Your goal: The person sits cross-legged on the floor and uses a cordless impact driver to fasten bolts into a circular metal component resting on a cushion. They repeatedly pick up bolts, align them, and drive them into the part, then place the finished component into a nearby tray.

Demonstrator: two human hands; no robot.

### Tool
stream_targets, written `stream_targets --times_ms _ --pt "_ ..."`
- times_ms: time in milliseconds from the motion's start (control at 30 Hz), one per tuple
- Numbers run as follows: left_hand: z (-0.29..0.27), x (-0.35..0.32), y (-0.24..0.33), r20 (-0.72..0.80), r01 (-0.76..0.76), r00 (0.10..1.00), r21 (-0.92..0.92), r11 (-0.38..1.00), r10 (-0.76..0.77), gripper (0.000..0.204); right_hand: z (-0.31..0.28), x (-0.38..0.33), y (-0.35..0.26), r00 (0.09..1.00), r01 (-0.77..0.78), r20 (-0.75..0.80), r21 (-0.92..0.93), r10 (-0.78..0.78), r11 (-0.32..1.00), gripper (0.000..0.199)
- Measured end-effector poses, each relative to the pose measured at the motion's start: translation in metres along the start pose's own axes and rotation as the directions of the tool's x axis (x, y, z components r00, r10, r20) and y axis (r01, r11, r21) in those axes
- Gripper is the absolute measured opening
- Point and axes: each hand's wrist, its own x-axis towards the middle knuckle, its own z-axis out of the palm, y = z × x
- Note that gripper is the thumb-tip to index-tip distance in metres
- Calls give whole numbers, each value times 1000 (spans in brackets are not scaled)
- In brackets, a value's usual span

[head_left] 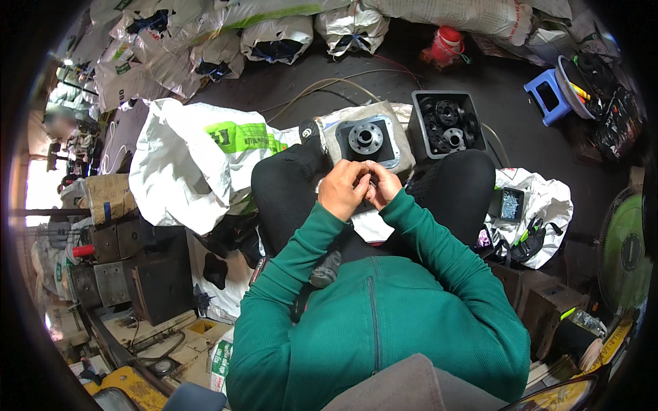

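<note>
My left hand [343, 190] and my right hand [385, 186] meet in front of my lap, fingers curled inward and pressed together. Whatever small thing is between the fingertips is hidden by them. Just beyond them, a round grey metal flange [357, 144] with a ring of holes and a raised centre hub sits on a square tray [392, 162]. That tray rests on a block wrapped in pale cloth [403, 140]. Right of it stands a grey bin [412, 133] holding several black round flanged parts [447, 111] and a lighter one [454, 138].
A white sack [175, 175] with green print lies at left. At right, a small dark box of screws [510, 205] rests on another white sack [554, 198]. Farther off are a blue stool [543, 103], a red bucket [447, 44] and a green fan [625, 250]. Filled sacks line the back.
</note>
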Motion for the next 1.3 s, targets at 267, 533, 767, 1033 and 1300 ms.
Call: stream_targets --times_ms 267,533,767,1033,1300 --pt "-1 0 -31 94 184 982 -328 927 -162 21 -32 30 -1 989 -89 114 -11 90 996 28" --pt "-8 20 -40 155 238 965 -185 953 -211 25 -40 27 -17 915 -212 332 -88 229 973 24" --pt "0 31 -39 395 272 898 -151 950 -194 22 -51 20 -26 879 -365 297 -87 373 927 23" --pt "7 57 -59 467 494 842 -469 732 -269 14 -51 31 -30 927 -311 194 -77 320 947 33" --pt "50 122 -147 95 325 936 128 937 -338 20 -115 95 -31 820 116 -513 -286 -254 951 27"
